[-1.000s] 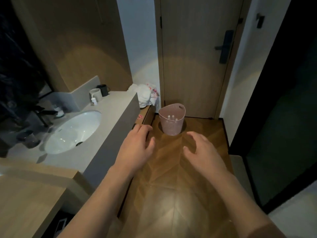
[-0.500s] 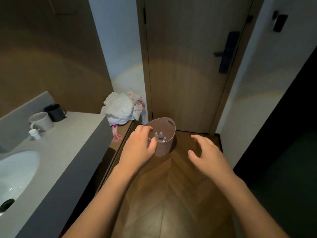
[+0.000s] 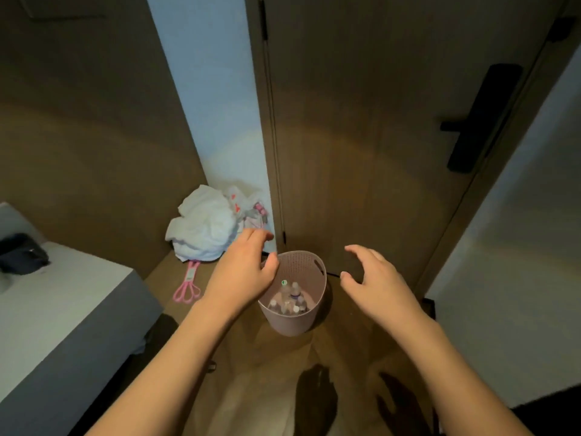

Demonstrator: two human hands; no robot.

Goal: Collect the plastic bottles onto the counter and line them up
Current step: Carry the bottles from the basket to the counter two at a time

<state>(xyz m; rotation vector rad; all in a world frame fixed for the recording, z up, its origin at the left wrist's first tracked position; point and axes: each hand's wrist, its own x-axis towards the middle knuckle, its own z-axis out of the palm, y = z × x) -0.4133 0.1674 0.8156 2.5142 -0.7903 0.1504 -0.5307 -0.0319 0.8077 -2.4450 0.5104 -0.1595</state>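
Observation:
A pink perforated basket (image 3: 306,267) stands on the wooden floor in front of the door. Several small clear plastic bottles (image 3: 290,298) stand inside it, caps up. My left hand (image 3: 243,272) hovers over the basket's left rim, fingers relaxed and holding nothing. My right hand (image 3: 374,283) is spread to the right of the basket, apart from it, palm turned toward it. The grey counter (image 3: 63,303) runs along the left side.
A dark mug (image 3: 22,253) sits at the counter's far end. A white bundle of cloth and bags (image 3: 210,226) lies on a low wooden ledge, with pink scissors-like clips (image 3: 188,286) beside it. A closed wooden door with a black handle (image 3: 478,121) is straight ahead.
The view has come closer to the basket and dropped lower. Both hands have reached forward to either side of it. The sink has left the frame.

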